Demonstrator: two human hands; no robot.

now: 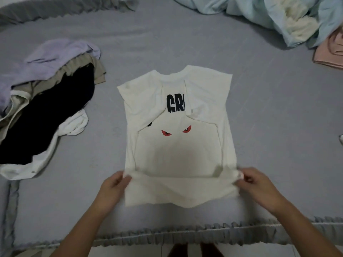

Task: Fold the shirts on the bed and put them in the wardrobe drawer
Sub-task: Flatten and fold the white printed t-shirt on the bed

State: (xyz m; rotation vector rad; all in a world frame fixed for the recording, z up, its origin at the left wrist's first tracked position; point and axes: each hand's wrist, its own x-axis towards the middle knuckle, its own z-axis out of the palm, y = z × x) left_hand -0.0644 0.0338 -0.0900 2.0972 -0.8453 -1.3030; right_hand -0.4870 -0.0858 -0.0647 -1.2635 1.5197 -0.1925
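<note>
I am seeing the white shirt (178,156) lying on the bed (278,127), sides folded in. My left hand (113,188) and right hand (258,184) are each pinching a hem corner.

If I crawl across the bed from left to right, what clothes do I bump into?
Pile of unfolded clothes → left hand → white shirt with red eyes → right hand → folded pink cloth, up at the far right edge.

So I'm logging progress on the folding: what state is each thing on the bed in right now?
White shirt: flat, sleeves folded in, hem lifted.
Left hand: pinches the hem's left corner.
Right hand: pinches the hem's right corner.
Clothes pile: unfolded heap, left.
Pink garment: folded, far right.
Blue bedding: crumpled.
</note>
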